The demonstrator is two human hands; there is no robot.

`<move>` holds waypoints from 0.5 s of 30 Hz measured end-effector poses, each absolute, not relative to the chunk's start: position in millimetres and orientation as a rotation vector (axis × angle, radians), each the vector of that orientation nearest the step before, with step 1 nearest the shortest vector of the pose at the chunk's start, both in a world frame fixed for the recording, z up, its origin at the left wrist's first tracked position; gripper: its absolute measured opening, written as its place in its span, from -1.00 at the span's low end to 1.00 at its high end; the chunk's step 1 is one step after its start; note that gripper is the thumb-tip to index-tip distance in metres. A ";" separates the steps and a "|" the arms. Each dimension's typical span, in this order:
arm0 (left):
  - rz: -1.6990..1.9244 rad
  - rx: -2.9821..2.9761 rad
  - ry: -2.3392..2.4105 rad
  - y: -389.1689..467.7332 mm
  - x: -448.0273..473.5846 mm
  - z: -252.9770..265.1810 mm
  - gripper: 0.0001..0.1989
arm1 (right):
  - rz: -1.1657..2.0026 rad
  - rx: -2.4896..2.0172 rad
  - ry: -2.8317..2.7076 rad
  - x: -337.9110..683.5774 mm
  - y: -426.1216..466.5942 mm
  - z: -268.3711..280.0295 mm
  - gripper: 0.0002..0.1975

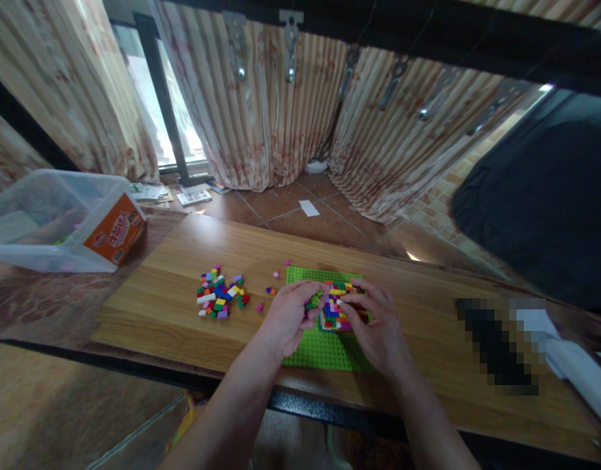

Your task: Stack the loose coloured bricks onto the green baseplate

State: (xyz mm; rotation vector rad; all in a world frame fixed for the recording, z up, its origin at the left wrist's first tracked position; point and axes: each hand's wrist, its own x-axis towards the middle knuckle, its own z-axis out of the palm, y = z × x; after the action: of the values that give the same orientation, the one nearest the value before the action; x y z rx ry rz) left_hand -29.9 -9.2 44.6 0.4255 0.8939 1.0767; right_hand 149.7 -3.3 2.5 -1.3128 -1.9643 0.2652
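A green baseplate (320,352) lies on the wooden table, with a multicoloured build of toy bricks (335,320) standing on it. My left hand (291,314) is at the build's left side, its fingers closed on a small green brick piece (313,300). From the right, my right hand (381,323) is wrapped about the build, thumb and fingers touching its top and far side. Part of the build is hidden beneath the right fingers.
Left of the baseplate lies a pile of loose bricks (220,294), with a few strays, including a pink brick (260,307), nearer the plate. A clear plastic bin (50,258) stands at the far left. A blurred dark object (498,346) lies at the right.
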 end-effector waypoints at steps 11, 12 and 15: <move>1.055 0.468 0.950 -9.7 -26.0 44.3 -0.88 | 0.141 -1.328 -2.003 154.4 -0.9 10.2 -0.82; 1.044 0.478 0.962 -10.0 -24.7 44.9 -0.88 | 0.130 -1.333 -1.996 156.0 -0.6 10.5 -0.82; 0.998 0.500 0.990 -10.8 -20.9 46.7 -0.86 | 0.086 -1.354 -1.963 159.6 -0.1 11.1 -0.80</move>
State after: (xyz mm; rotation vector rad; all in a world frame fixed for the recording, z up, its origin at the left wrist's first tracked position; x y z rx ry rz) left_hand -20.9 -10.8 46.7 0.5004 0.9899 0.9979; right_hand 159.6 -0.1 11.1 -1.3540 -1.9633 0.0859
